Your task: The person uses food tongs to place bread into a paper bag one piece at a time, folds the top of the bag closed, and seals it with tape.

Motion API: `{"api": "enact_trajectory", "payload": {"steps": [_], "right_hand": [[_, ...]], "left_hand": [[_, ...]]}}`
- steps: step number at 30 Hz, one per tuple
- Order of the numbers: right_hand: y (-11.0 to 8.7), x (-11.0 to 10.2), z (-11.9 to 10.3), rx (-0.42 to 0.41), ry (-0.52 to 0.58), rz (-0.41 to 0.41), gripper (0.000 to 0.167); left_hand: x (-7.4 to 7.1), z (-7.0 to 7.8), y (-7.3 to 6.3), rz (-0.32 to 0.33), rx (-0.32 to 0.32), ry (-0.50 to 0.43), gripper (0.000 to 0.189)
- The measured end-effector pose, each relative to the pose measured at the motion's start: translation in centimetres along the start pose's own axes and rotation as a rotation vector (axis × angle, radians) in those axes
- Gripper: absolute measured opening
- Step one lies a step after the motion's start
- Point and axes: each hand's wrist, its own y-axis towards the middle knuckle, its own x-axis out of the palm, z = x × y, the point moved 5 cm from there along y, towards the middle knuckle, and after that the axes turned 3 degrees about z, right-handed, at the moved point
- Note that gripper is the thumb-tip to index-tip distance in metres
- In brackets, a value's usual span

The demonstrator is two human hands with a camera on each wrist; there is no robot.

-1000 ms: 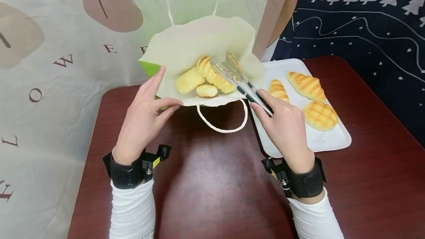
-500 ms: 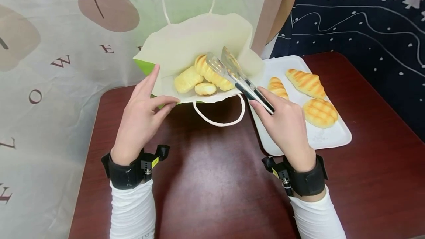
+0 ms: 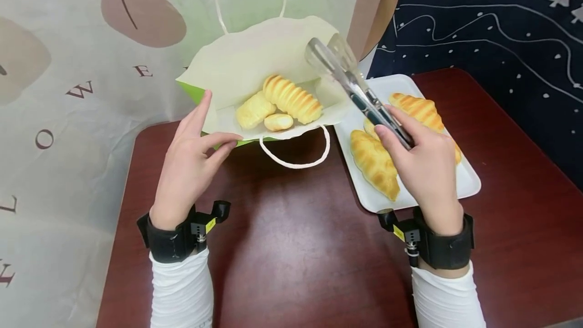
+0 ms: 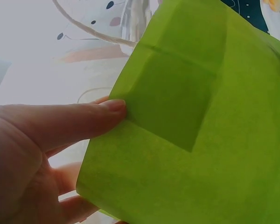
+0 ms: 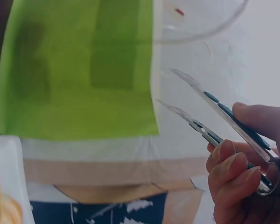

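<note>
My left hand (image 3: pixel 184 171) pinches the front left rim of a green paper bag (image 4: pixel 177 116) between thumb and fingers. The bag's pale inside (image 3: pixel 273 44) faces up. In it lie a ridged bread roll (image 3: pixel 292 99), a pale roll (image 3: pixel 255 110) and a small bun (image 3: pixel 279 122). With my right hand (image 3: pixel 428 171) I grip a pair of metal tongs (image 3: pixel 352 90), thumb on one arm and fingers round the other. The tongs hover over the bag's right side, their tips apart and nothing between them in the right wrist view.
To the right, a white tray (image 3: pixel 466 183) carries several breads, among them a golden roll (image 3: pixel 374 165) at its near left and a striped pastry (image 3: pixel 414 108) behind the tongs. A white rope handle (image 3: pixel 296 165) hangs over the bag's front. All stands on a dark red table (image 3: pixel 282 257).
The tongs have come up out of the bag and moved right with my right hand. The golden roll on the tray has come into sight. My left hand keeps its pinch on the rim.
</note>
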Motion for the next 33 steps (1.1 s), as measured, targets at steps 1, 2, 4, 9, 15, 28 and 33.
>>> {"api": "enact_trajectory", "payload": {"steps": [1, 2, 4, 9, 15, 28, 33], "right_hand": [[0.1, -0.4, 0.3, 0.013, -0.001, 0.016, 0.038], [0.1, -0.8, 0.6, 0.028, -0.003, 0.028, 0.037], [0.2, -1.4, 1.2, 0.060, -0.013, 0.049, 0.037], [0.5, -2.6, 2.7, 0.161, -0.025, 0.078, 0.035], [0.4, -3.3, 4.6, 0.241, -0.081, 0.058, 0.036], [-0.9, -2.8, 9.1, 0.404, -0.280, -0.404, 0.062], [-1.7, -3.3, 10.8, 0.491, -0.304, -0.518, 0.071]], "left_hand": [[0.0, 0.0, 0.0, 0.001, -0.005, 0.002, 0.009], [0.1, 0.0, 0.0, 0.002, -0.010, 0.002, 0.009], [0.1, 0.0, 0.0, 0.006, -0.018, 0.004, 0.009], [0.0, -0.1, -0.1, 0.023, -0.021, 0.005, 0.009], [0.1, 0.1, -0.1, 0.034, -0.012, -0.001, 0.009], [0.7, 0.0, -0.1, 0.073, -0.048, 0.024, 0.011], [0.6, -0.2, -0.1, 0.075, -0.064, 0.029, 0.011]]}}
